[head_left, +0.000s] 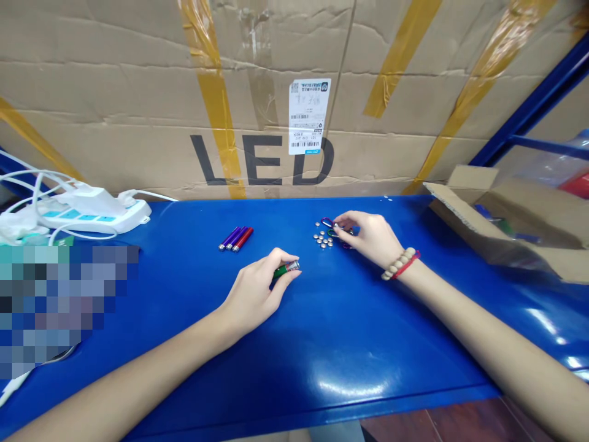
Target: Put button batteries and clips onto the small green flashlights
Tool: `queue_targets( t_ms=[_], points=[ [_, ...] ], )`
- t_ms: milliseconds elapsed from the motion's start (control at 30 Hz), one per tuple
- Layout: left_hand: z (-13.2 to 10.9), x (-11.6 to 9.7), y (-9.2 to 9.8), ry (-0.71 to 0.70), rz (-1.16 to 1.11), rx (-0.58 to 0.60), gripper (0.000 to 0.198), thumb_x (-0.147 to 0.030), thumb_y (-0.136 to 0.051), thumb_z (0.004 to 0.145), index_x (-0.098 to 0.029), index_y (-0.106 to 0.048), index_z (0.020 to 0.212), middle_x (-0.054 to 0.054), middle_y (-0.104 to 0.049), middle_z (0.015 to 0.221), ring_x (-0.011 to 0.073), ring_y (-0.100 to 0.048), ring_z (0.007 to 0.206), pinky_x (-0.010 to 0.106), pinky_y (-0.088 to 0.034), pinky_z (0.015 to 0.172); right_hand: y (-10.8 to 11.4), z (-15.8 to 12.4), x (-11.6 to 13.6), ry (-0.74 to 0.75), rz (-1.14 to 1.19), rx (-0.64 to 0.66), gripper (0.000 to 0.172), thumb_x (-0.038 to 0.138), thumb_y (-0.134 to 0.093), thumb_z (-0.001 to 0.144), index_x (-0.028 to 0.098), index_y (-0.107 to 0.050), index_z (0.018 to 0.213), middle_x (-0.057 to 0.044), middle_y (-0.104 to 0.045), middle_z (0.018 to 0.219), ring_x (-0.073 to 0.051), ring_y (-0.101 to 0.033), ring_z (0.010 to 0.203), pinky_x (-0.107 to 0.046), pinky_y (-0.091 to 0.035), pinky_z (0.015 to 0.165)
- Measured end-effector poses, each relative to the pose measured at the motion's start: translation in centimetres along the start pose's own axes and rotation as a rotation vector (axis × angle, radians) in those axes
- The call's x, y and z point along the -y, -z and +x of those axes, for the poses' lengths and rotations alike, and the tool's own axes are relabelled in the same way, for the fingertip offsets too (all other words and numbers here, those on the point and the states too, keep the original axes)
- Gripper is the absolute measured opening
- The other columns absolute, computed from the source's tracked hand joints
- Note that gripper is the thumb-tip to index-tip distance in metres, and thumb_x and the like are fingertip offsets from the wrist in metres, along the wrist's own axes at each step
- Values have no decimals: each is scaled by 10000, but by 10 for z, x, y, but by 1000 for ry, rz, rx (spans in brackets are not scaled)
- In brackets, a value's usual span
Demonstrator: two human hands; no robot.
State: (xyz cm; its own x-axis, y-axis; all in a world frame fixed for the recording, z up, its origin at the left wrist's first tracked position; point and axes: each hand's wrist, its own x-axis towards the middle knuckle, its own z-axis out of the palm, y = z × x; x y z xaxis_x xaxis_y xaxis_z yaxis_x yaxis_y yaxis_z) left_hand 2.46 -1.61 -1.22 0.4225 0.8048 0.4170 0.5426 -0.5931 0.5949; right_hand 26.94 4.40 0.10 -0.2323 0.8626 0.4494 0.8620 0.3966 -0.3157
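Note:
My left hand [264,285] is closed around a small green metal tube [286,269], like a mini flashlight body, with its silver end pointing right. My right hand [368,236] reaches over a small heap of coloured carabiners, thumb and fingertips closing on a purple-blue carabiner [327,222]; the fingers partly cover the heap. A green carabiner [332,233] shows just under the fingertips. Several button cells [323,240] lie scattered left of that hand. Farther left, 2 purple tubes [234,238] and a red tube [243,239] rest side by side, silver ends toward me.
A blue table [294,344] carries everything. At its back stands a large cardboard box [151,123] marked LED. A white power strip [105,212] with cables sits at the left. An open cardboard carton [488,233] stands at the right, near a blue metal frame [529,110].

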Motion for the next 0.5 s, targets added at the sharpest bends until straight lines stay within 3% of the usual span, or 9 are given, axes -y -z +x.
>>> queue_targets(
  t_ms=[100,167,267,500],
  points=[
    [0,0,0,2,0,2,144,-285,-470,861,-193,-504,967,2,-648,757,126,-635,680,228,-488,622,8,4,0,-49,96,-183,213,280,-530,807,145,-649,922,-55,-686,797,-153,-637,718,-277,-506,709],
    [0,-1,0,6,5,10,145,-284,-469,861,-195,-502,970,-1,-648,746,128,-636,678,227,-486,619,11,4,2,-64,120,-235,220,297,-541,804,143,-661,906,-62,-688,785,-158,-639,699,-290,-515,697],
    [1,-3,1,22,11,36,138,-285,-459,864,-197,-495,963,-4,-648,735,131,-638,675,229,-483,616,10,1,14,-19,195,-157,211,304,-571,795,148,-680,886,-66,-692,806,-160,-636,690,-291,-516,662],
    [0,0,0,55,-41,56,101,-286,-446,868,-201,-457,921,-8,-643,731,132,-633,661,226,-471,610,16,-17,59,263,565,95,139,261,-629,776,182,-703,864,-37,-683,818,-135,-617,762,-272,-493,723]
  ],
)
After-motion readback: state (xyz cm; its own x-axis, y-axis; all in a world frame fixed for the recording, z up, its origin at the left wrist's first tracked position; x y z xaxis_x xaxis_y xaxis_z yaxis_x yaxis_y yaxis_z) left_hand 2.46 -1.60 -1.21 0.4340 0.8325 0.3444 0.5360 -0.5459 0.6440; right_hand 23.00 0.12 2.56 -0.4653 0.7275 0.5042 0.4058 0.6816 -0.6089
